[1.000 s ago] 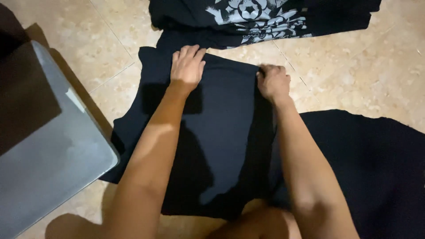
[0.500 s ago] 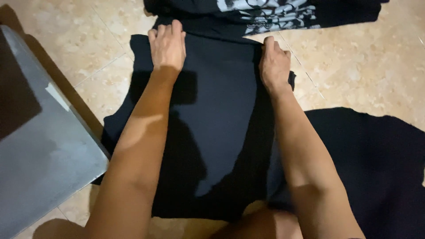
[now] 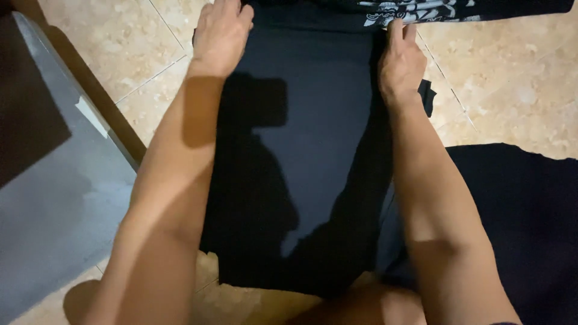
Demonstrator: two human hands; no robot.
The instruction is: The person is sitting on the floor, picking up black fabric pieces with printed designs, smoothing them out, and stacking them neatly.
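Head view: a plain black garment [image 3: 307, 150] is seen spread flat on the tiled floor [image 3: 512, 78], running from the near edge of the picture up to the far edge. The left hand [image 3: 221, 33] is laid palm down on the garment's far left corner, fingers stretched out and flat, nothing gripped. The right hand [image 3: 400, 60] is pressed on the garment's far right edge, fingers extended toward the far side; whether cloth is pinched beneath the fingertips cannot be told. Both forearms are stretched out over the garment, and their shadows are cast across its middle.

Just beyond the hands, at the far edge of the floor, a second black garment with a white printed pattern [image 3: 421, 11] is laid, touching or overlapping the plain one's far end. To the right, on the near side of the floor, another dark piece of cloth [image 3: 524, 204] is spread, its edge lying just beside the right forearm. At the left, a grey flat-topped piece of furniture [image 3: 54, 198] is stood on the floor, close to the left arm, with a darker patch at its far left corner.
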